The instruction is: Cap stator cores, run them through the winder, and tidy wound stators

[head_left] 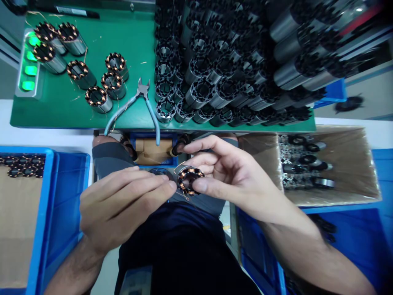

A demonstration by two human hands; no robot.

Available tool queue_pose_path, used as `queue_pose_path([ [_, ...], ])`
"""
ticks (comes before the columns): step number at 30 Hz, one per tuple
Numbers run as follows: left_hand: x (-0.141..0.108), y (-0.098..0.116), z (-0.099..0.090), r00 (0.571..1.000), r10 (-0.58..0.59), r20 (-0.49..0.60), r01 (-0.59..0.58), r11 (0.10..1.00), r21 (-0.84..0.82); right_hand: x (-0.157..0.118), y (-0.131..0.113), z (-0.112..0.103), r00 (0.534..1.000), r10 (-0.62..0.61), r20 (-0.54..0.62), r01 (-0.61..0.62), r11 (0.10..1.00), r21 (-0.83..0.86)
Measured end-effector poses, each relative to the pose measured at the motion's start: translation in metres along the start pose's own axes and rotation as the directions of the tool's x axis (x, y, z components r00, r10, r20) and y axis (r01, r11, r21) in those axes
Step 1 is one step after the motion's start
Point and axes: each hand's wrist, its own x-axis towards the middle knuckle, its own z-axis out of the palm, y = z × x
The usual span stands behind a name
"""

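Over my lap, a motor stator (pixel 183 180) with copper windings and a dark slotted end is tilted towards me. My right hand (pixel 236 176) grips it, thumb on the near rim and fingers behind, index finger raised. My left hand (pixel 125 205) has its fingers pressed together at the stator's left side; whatever they pinch is hidden. Thin copper wire ends stick out above and below the stator. Beyond my hands, diagonal cutting pliers (pixel 143 89) lie with handles apart on the green bench (pixel 129 30). Several copper-wound stators (pixel 106 105) stand left of them.
Stacked stator cores (pixel 199 92) without visible copper fill the bench's right side. A panel with green lights (pixel 30 70) and a black marker (pixel 76 12) lie at left. Blue crates (pixel 66 192) flank me; a plastic-lined carton (pixel 353 164) holding parts stands right. Wire scraps litter the bench.
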Motion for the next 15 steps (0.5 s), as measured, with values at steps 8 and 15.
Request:
queue_pose_path([
  [8,-0.026,-0.026,0.040,0.915,-0.300,0.268,0.350,0.922,-0.163,-0.001,0.008,-0.008,0.997,-0.047,-0.062,0.050,0.998,0.041],
  [15,0.008,-0.005,0.027,0.825,-0.551,0.125,0.516,0.644,-0.565,0.000,0.019,-0.002,0.997,-0.061,-0.056,0.054,0.991,-0.119],
])
